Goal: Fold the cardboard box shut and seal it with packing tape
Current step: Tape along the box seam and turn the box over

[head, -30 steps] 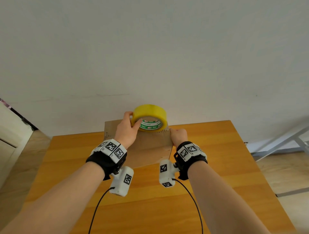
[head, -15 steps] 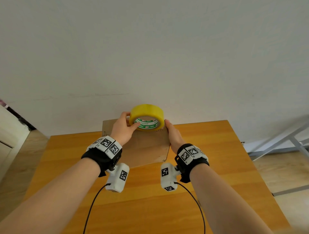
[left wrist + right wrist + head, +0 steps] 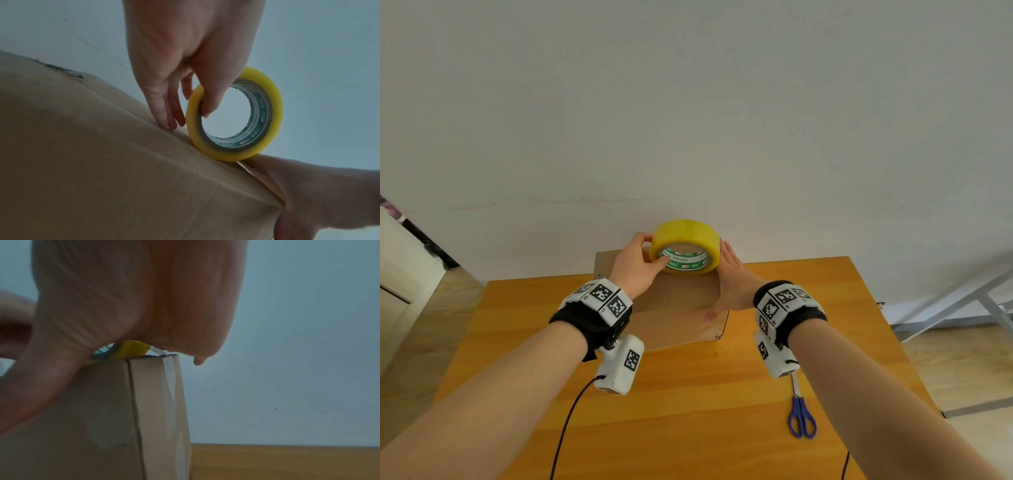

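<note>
A brown cardboard box (image 3: 674, 308) stands on the wooden table (image 3: 688, 411) against the wall, its top flaps down. A yellow roll of packing tape (image 3: 685, 246) stands on edge at the far end of the box top. My left hand (image 3: 640, 260) grips the roll, thumb inside the core (image 3: 207, 104) and fingers behind it, their tips touching the box (image 3: 102, 162). My right hand (image 3: 729, 274) lies with straight fingers along the box's right top edge beside the roll, thumb on the top. From the right wrist only the palm, the box side (image 3: 102, 410) and a sliver of the roll (image 3: 131, 350) show.
Blue-handled scissors (image 3: 802, 414) lie on the table at the front right, just behind my right wrist. A white wall rises right behind the box. A grey metal frame (image 3: 962, 308) stands on the floor to the right of the table.
My right hand has slid forward along the box's right edge and stretched its fingers up beside the roll. The left hand keeps its grip on the roll at the far end.
</note>
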`<state>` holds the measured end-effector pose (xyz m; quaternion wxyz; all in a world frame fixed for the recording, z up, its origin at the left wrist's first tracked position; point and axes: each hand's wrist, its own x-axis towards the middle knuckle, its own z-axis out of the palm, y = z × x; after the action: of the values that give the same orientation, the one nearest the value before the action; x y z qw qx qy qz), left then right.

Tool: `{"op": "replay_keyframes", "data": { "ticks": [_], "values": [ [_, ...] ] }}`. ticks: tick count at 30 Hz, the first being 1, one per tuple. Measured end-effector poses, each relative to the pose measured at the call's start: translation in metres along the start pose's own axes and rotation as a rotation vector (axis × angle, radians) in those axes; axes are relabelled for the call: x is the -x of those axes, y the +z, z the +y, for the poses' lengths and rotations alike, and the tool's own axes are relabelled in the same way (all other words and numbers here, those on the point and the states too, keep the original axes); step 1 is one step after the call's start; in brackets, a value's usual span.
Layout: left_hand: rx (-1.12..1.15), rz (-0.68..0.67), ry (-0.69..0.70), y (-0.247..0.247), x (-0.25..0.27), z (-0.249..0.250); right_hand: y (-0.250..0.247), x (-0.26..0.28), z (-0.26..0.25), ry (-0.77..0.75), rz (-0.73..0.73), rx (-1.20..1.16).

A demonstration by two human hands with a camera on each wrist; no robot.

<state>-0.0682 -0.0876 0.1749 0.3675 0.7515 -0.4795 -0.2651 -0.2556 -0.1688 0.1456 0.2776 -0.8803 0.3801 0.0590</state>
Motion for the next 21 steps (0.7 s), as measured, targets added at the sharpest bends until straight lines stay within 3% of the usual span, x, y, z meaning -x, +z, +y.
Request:
{"op": "replay_keyframes", "data": {
  "ticks": [8, 21],
  "values": [
    [-0.075, 0.011, 0.038, 0.007, 0.000, 0.000, -0.019, -0.013, 0.004, -0.034, -0.141, 0.112],
    [-0.182, 0.073, 0.021, 0.011, -0.003, 0.012, -0.024, -0.017, 0.000, 0.021, -0.141, 0.164]
  ]
}}
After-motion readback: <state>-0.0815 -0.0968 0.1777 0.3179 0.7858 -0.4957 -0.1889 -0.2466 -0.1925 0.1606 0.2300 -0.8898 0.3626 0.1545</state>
